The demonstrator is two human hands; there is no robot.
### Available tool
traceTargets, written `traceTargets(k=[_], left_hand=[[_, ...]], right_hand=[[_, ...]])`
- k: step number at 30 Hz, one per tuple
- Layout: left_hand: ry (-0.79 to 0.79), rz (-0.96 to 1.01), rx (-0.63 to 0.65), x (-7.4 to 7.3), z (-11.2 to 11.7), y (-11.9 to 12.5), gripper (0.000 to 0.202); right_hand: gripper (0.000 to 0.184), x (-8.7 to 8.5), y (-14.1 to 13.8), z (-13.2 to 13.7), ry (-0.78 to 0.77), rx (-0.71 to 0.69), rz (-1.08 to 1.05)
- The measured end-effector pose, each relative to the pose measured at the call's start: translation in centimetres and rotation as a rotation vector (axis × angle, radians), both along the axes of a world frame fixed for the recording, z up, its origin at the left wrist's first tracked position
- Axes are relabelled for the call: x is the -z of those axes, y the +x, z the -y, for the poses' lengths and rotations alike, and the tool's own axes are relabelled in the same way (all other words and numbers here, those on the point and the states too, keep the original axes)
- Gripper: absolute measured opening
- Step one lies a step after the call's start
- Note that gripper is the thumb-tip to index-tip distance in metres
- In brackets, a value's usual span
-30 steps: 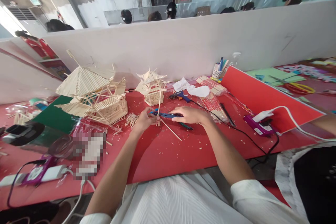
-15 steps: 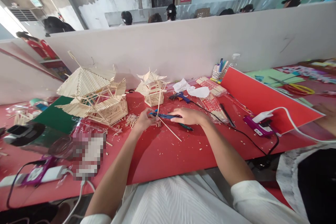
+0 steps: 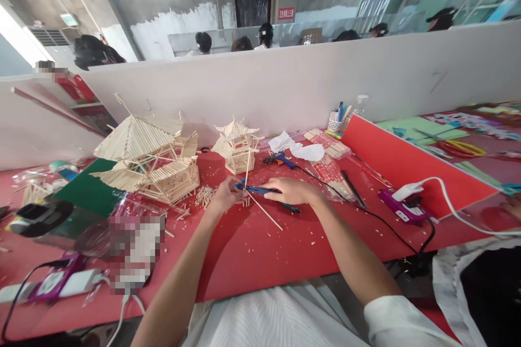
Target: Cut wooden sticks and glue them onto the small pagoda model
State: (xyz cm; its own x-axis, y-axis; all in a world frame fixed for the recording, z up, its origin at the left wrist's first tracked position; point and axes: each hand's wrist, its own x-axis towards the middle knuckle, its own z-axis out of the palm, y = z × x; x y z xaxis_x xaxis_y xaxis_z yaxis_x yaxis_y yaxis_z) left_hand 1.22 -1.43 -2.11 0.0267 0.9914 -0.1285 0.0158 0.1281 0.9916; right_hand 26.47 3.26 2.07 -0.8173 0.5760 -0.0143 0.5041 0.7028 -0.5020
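Observation:
My left hand [image 3: 223,195] is closed on thin wooden sticks [image 3: 266,211] that lie across the red table [image 3: 252,244]. My right hand [image 3: 290,191] is closed over a blue-handled cutting tool [image 3: 257,190] whose tip meets the sticks at my left fingers. A small stick pavilion model [image 3: 237,146] stands just behind both hands. Left of it is a larger stick pavilion model [image 3: 148,160]. A small pile of cut stick pieces [image 3: 203,194] lies beside my left hand.
A blue glue gun [image 3: 280,159], white tissue [image 3: 297,146] and packets of sticks [image 3: 331,165] lie behind my right hand. A purple glue gun [image 3: 401,207] with cables sits right, by a red board [image 3: 407,162]. A grey partition [image 3: 285,87] backs the table; a neighbour's hand [image 3: 513,206] shows at right.
The view tilted upward a little, so everything sits lower in the frame. Both hands hold the same grip on the sticks and the tool.

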Motion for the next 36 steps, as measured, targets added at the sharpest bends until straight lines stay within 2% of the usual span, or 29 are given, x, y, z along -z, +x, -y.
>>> traceTargets(k=[18,24,27,31,36], left_hand=[[0.017,0.086,0.004,-0.6,-0.2,-0.2,0.060],[0.001,0.081,0.021,-0.2,-0.4,-0.5,0.058],[0.001,0.081,0.020,0.2,-0.5,-0.6,0.058],[-0.003,0.063,0.042,0.6,-0.3,-0.2,0.056],[-0.011,0.055,0.047,0.3,0.0,0.1,0.053]], right_hand=[[0.045,-1.0,-0.4,0.4,0.027,0.053,0.029],[0.042,-1.7,-1.2,-0.5,0.038,0.018,0.092],[0.044,-1.3,-1.4,-0.5,0.063,0.018,0.151],[0.049,-0.4,-0.9,0.2,0.122,0.086,0.206],[0.047,-0.3,-0.3,1.1,0.174,0.102,0.207]])
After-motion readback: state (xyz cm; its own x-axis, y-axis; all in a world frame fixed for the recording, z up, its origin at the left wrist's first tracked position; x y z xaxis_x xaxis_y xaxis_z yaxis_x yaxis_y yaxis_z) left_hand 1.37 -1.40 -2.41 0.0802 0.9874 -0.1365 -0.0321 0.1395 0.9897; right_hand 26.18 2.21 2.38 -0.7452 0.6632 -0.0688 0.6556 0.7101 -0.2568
